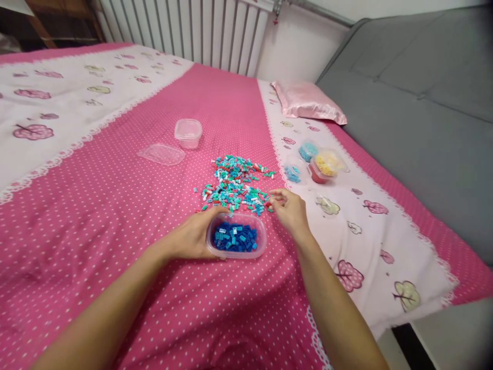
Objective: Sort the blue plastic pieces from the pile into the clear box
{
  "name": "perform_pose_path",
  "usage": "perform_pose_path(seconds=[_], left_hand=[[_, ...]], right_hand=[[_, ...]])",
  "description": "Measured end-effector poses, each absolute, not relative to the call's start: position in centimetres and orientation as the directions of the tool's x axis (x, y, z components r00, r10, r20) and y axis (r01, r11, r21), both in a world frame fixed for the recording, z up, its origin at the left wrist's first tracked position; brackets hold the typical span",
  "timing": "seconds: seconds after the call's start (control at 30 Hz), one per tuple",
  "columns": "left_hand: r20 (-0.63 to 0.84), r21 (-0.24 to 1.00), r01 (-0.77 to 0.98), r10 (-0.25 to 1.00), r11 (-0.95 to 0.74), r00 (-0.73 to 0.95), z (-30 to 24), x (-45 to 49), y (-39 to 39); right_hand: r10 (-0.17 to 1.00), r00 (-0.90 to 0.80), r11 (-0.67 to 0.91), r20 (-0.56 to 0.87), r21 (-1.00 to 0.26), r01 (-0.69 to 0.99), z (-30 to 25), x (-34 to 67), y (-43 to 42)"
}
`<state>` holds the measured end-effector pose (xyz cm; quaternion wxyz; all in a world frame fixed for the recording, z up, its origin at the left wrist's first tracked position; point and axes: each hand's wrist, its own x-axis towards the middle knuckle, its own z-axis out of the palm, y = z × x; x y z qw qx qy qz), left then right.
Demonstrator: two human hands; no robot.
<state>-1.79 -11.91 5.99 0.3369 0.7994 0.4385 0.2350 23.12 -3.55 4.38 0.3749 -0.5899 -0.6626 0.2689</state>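
Observation:
My left hand (196,234) is wrapped round the left side of a clear plastic container (262,239). Inside it lie dark blue toy bricks (231,239), with a few lighter blue and white ones on top. Just beyond the container spreads a loose pile of small toy bricks (234,177) in teal, green, blue, red and white. At the pile's right edge is my right hand (288,208), its thumb and fingers pinched together beside red and green pieces. Whether a piece sits between those fingertips is too small to make out.
An upright clear container (188,129) and a flat clear lid (162,154) lie at the back left. To the right stand small tubs with light blue pieces (308,150) and yellow pieces (326,165). Farther back are a pink pillow (308,100), a grey headboard (416,97) and a white radiator (200,33).

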Motion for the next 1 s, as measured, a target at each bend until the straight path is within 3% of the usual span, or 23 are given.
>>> perform_pose_path(seconds=[0.13,0.23,0.33,0.47,0.57,1.0], left_hand=[[0.067,0.733,0.538,0.832,-0.416,0.551,5.6,-2.3,-11.8],[0.066,0.725,0.539,0.822,-0.429,0.566,5.4,-2.7,-11.8],[0.054,0.717,0.548,0.818,-0.431,0.573,5.4,-2.7,-11.7],[0.06,0.724,0.544,0.824,-0.425,0.564,5.4,-2.7,-11.8],[0.066,0.717,0.548,0.825,-0.431,0.562,5.2,-2.7,-11.9],[0.053,0.697,0.569,0.822,-0.437,0.566,5.2,-2.7,-11.9]], right_hand=[[0.986,-0.031,0.134,0.167,-0.654,0.744,4.2,23.7,-3.5],[0.99,-0.077,0.137,0.119,-0.659,0.74,4.2,23.6,-3.6],[0.97,-0.2,0.241,0.139,-0.654,0.717,4.1,23.2,-3.7],[0.909,-0.372,0.413,0.187,-0.522,0.747,3.8,22.7,-3.9],[0.893,-0.418,0.446,0.168,-0.466,0.764,3.3,22.4,-3.9],[0.902,-0.413,0.415,0.122,-0.502,0.759,3.8,22.4,-4.5]])
